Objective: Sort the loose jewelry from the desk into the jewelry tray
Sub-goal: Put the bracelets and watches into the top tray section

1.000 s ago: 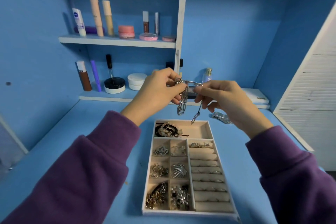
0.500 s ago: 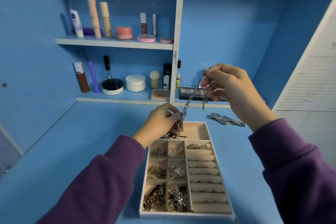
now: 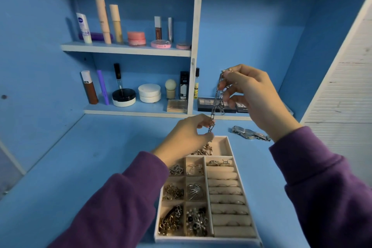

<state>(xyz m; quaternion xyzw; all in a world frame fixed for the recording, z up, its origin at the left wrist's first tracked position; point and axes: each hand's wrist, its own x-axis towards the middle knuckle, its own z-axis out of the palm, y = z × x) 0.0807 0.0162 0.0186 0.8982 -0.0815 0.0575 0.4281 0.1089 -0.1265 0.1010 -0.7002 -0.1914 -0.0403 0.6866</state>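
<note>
A silver link chain (image 3: pixel 217 101) hangs stretched between my two hands above the far end of the jewelry tray (image 3: pixel 237 159). My right hand (image 3: pixel 253 94) pinches its upper end, raised high. My left hand (image 3: pixel 187 137) pinches its lower end just over the tray's long top compartment, which holds dark and gold pieces. The beige tray lies on the blue desk with small compartments of gold and silver jewelry on the left and ring rolls on the right. A silver watch (image 3: pixel 249 133) lies loose on the desk behind the tray's right corner.
Two white shelves (image 3: pixel 124 48) against the blue back wall carry cosmetics: tubes, jars, a brush, eyeshadow palettes (image 3: pixel 215 104). A white slatted panel (image 3: pixel 346 94) stands at the right. Bare blue desk (image 3: pixel 80 159) spreads left of the tray.
My hands were level and close together holding the chain. My right hand has risen with its end and my left hand has dropped toward the tray, pulling the chain out lengthwise.
</note>
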